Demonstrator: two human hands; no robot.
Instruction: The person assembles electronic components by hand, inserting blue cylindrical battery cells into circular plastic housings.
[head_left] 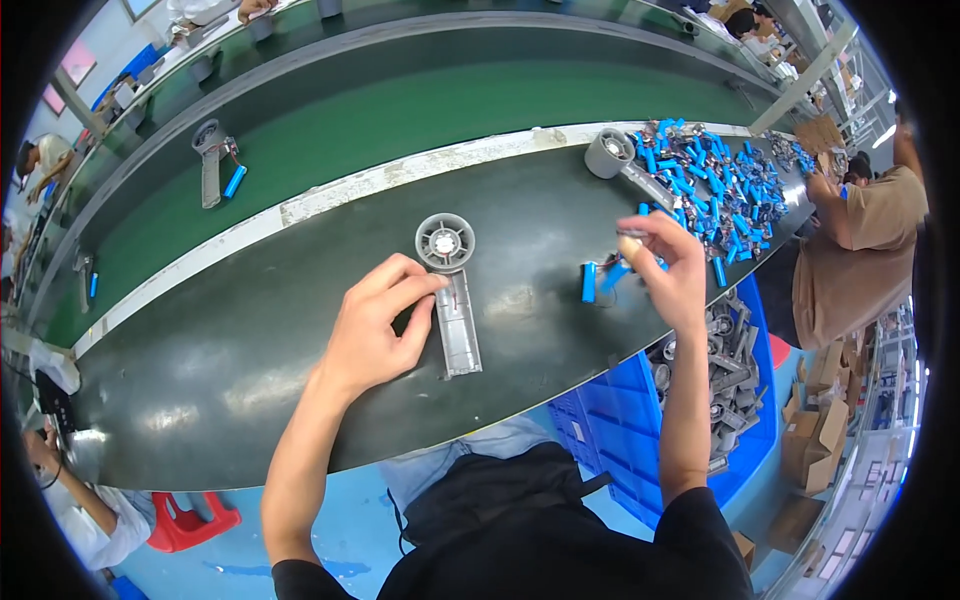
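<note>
Looking down from the head camera, I see my left hand resting on the dark green workbench, its fingers curled loosely with the fingertips touching the upper end of a grey plastic housing. That housing lies flat on the bench: a round fan-like head at the far end and a long handle half running back toward me, with what looks like a thin red wire along its inside, though the view is too small to be sure. The hand is not closed around it; it only steadies it from the left side.

My right hand is raised a little above the bench, off to the right of the housing and well apart from it. Its thumb and forefinger are pressed together on a small blue battery cell with short leads. Another blue cell lies on the bench just left of that hand.

Farther right sits a heap of blue cells, with a second grey housing at its left edge. Below the bench edge, a blue crate holds more grey housings. Beyond a pale strip runs a green conveyor belt carrying another housing with a blue cell. A person in a brown shirt sits at the right.
</note>
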